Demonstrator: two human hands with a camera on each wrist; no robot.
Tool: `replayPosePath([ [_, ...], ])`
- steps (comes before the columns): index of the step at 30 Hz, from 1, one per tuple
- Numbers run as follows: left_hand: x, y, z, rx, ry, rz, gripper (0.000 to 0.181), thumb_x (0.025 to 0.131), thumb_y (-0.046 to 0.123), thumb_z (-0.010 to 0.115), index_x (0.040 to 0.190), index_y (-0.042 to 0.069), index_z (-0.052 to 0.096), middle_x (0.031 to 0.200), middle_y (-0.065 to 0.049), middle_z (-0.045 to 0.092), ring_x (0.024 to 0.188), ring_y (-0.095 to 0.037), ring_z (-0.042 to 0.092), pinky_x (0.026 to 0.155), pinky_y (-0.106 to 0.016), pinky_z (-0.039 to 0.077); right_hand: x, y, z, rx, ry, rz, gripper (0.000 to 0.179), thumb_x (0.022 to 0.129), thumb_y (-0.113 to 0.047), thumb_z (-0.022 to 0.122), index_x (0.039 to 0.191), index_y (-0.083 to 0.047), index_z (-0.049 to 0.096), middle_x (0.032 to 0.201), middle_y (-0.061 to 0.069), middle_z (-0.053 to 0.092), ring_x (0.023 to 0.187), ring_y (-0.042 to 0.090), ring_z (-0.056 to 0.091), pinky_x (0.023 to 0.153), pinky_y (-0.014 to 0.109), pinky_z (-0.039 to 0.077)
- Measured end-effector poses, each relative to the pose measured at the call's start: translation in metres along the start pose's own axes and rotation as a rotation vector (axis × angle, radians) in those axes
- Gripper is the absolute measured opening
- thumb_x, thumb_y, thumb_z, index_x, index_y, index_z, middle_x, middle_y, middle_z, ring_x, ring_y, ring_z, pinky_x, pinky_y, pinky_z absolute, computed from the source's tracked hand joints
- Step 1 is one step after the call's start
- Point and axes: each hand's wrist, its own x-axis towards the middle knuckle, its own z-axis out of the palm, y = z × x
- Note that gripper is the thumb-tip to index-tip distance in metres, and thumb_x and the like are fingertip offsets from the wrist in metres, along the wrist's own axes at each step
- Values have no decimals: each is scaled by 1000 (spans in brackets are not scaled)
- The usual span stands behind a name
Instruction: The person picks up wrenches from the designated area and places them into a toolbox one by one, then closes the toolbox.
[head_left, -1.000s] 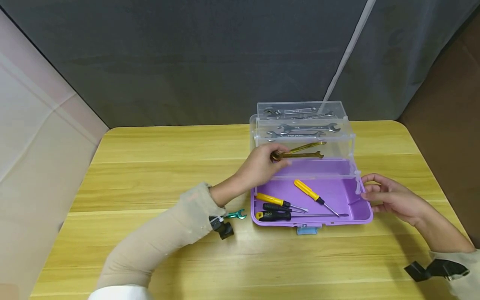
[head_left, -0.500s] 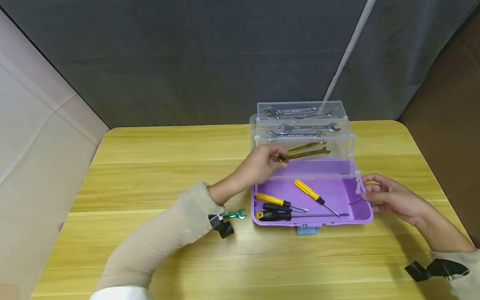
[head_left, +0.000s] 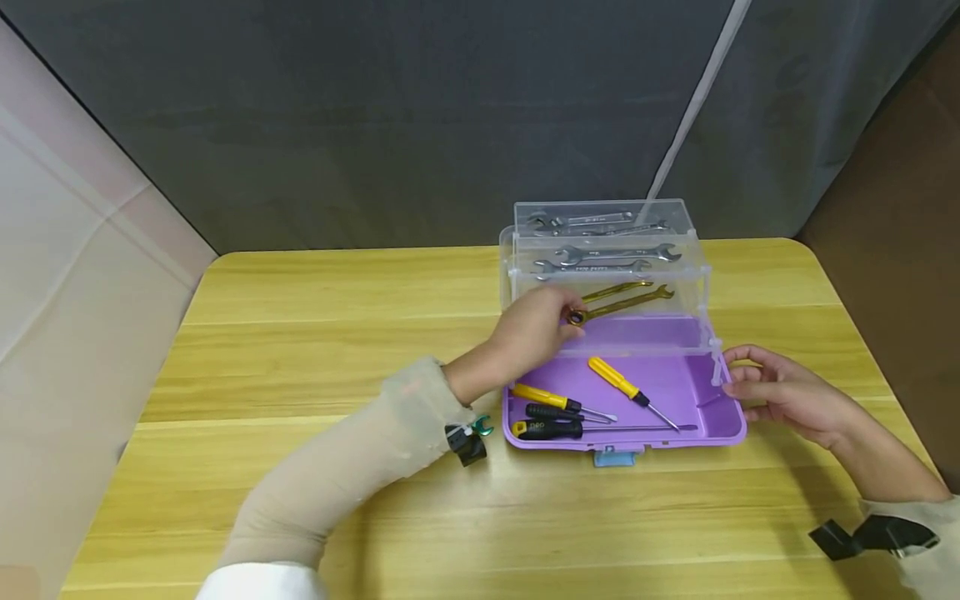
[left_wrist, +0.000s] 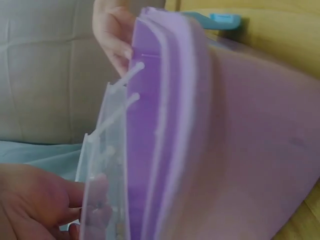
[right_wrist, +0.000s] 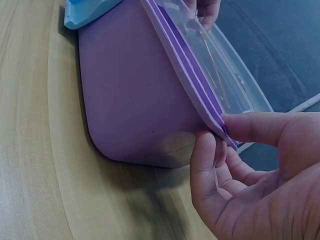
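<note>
My left hand (head_left: 531,331) reaches over the lowest clear tray of a purple toolbox (head_left: 705,442). Thumb and fingers pinch a gold combination wrench (head_left: 626,307) by its ring end, its open end pointing right. Just behind it lies a second gold wrench (head_left: 617,291) in the tray. In the left wrist view, the fingertips are partly hidden behind the clear tray (left_wrist: 107,150). At the toolbox's right end, my right hand (head_left: 791,396) grips the rim; in the right wrist view its thumb is on top and fingers (right_wrist: 202,167) are curled underneath.
Silver wrenches (head_left: 618,255) fill the upper clear trays. Several screwdrivers lie in the purple base, among them a yellow-handled screwdriver (head_left: 615,377). A green wrench (head_left: 482,426) on the wooden table (head_left: 337,325) is partly covered by my left wrist. A blue latch (head_left: 613,458) hangs in front.
My left hand has shifted right, carrying the gold wrench along the tray; the wrench's open end has turned upward and away. My right hand stays on the rim.
</note>
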Motion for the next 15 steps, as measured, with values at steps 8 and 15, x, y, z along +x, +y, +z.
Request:
replayPosePath([
  [8, 8, -2, 10, 88, 60, -19, 32, 92, 18, 77, 122, 8, 71, 114, -4, 73, 99, -17, 67, 87, -31, 54, 0, -1, 0, 0, 2, -4, 31, 102, 7, 46, 123, -17, 51, 102, 2, 69, 91, 18, 69, 76, 34, 58],
  [15, 8, -3, 13, 83, 81, -3, 36, 91, 16, 79, 124, 6, 69, 119, -6, 72, 104, -18, 68, 89, -31, 54, 0, 0, 1, -7, 5, -2, 32, 102, 7, 47, 122, -18, 52, 101, 1, 70, 90, 17, 69, 75, 33, 57],
])
